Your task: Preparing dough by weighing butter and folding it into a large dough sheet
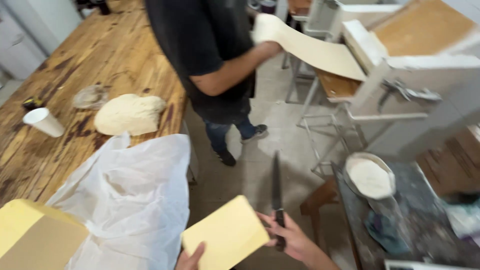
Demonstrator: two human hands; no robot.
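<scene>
My right hand (292,239) had its fingers wrapped tight round the dark handle of a long knife (276,192), the slim blade pointing straight away from me, up over the pale floor. My left hand (189,259) showed only its fingers, pinching the near edge of a flat, smooth yellow slab (225,239), a tilted square held between both hands, just beside the knife. On the worn wooden counter (115,50), a crinkled white plastic sheet (130,195) draped over the near edge, beside a yellow block (35,235). Farther along lay a rough mound of dough (129,114) and a white cup (44,121). Beyond, another person (210,55) fed a dough sheet (315,50) into a roller machine (410,75).
</scene>
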